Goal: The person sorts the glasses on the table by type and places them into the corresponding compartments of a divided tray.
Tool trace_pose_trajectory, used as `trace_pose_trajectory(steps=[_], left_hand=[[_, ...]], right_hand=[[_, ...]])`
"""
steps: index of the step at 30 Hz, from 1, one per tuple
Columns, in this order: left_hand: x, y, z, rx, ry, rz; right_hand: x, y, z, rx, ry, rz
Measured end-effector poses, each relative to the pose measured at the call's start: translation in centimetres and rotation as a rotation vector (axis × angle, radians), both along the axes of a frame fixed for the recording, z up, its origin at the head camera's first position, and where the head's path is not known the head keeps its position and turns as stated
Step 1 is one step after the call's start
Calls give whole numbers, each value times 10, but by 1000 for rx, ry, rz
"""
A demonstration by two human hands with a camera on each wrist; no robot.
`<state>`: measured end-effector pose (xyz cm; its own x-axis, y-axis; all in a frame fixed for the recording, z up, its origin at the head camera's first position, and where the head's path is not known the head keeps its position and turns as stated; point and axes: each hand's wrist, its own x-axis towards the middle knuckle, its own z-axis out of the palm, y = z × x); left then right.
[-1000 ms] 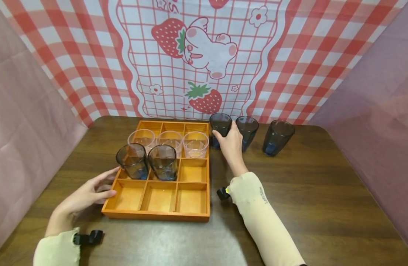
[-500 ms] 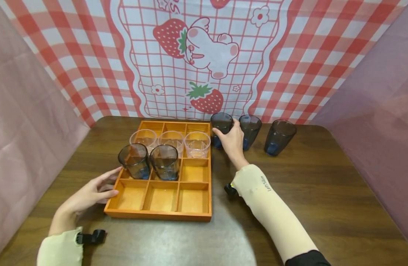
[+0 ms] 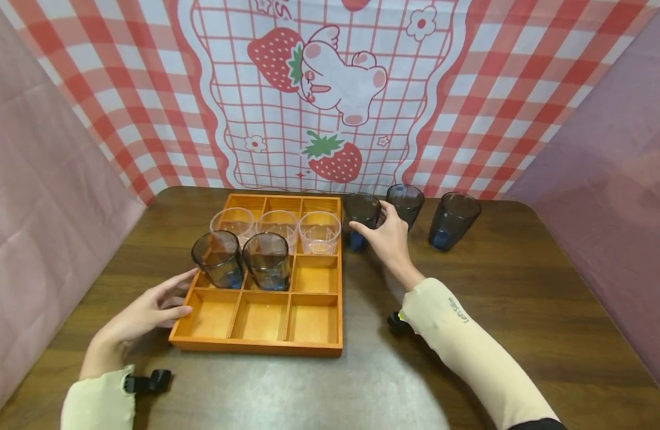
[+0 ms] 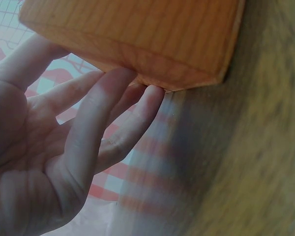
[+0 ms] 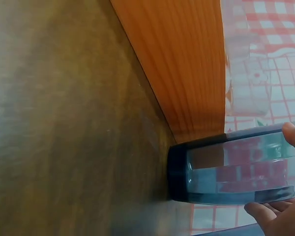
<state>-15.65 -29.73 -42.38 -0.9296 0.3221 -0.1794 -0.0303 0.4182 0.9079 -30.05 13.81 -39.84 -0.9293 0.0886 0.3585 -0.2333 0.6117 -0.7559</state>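
Note:
My right hand (image 3: 390, 240) grips a dark tinted drinking glass (image 3: 360, 210) between thumb and fingers, beside the right wall of a wooden compartment tray (image 3: 254, 347). In the right wrist view this glass (image 5: 236, 169) stands close to the tray's side (image 5: 187, 69). My left hand (image 3: 138, 313) touches the tray's left wall with loosely extended fingers, also seen in the left wrist view against the wood (image 4: 137, 34). Two dark glasses, one at left (image 3: 218, 260) and one in the middle (image 3: 267, 263), sit in the tray's third row from the back.
Several clear pinkish cups (image 3: 320, 234) stand in the tray, behind the dark glasses. Right of my right hand are two more dark glasses, a nearer one (image 3: 407, 203) and a farther one (image 3: 454, 221). A checked strawberry cloth (image 3: 330, 119) hangs behind the table (image 3: 496, 298).
My right hand has drawn the held glass slightly toward me and a little right, away from the cloth. The left hand keeps its place on the tray.

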Motion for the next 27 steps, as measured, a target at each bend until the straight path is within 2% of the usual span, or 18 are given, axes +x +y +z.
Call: trace_pose_trajectory(steps=[12, 20, 27], left_hand=[[2, -1, 2, -10, -1, 7], [0, 1, 2, -17, 4, -1], [0, -1, 2, -26, 5, 3]], right_hand=[[33, 17, 3, -83, -40, 114], [58, 32, 13, -86, -51, 144], [80, 36, 21, -134, -81, 211]])
